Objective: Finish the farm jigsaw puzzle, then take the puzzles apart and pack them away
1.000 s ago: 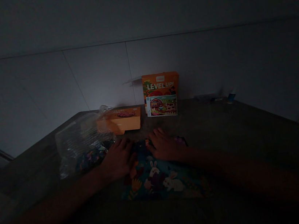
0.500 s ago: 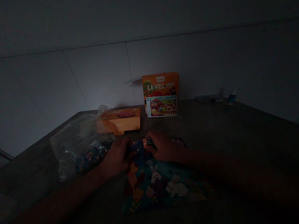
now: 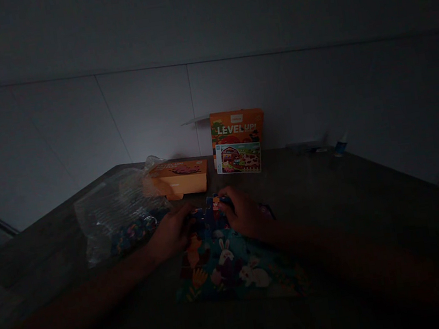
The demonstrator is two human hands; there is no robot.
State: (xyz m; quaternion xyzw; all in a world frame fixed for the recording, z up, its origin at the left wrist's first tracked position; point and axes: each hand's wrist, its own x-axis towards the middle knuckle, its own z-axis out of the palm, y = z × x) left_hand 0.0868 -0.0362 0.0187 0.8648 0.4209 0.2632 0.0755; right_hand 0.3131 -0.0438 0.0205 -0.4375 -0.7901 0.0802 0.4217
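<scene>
A partly joined jigsaw puzzle (image 3: 227, 266) lies on the table in front of me, with white rabbits and orange flowers on a teal ground. At its far left corner, the curled fingers of my left hand (image 3: 172, 228) grip the dark blue edge pieces. My right hand (image 3: 244, 212) pinches a dark blue and orange puzzle piece (image 3: 215, 204) between thumb and fingers at the far edge. That piece sits slightly raised and out of line with its neighbours. Beyond my right wrist, another dark purple piece (image 3: 266, 210) shows in part. The dim light hides finer detail.
Left of the puzzle, a clear plastic bag (image 3: 114, 200) holds loose pieces (image 3: 135, 232). Behind it lies an orange box (image 3: 185, 182). An orange "LEVEL UP!" box (image 3: 238, 129) stands by the wall, a farm picture card (image 3: 238, 158) before it. A small blue-and-white bottle (image 3: 339, 147) stands far right.
My right hand has tilted the pinched piece up, and its edge now stands apart from the piece on its left. The puzzle's near edge has shifted slightly left.
</scene>
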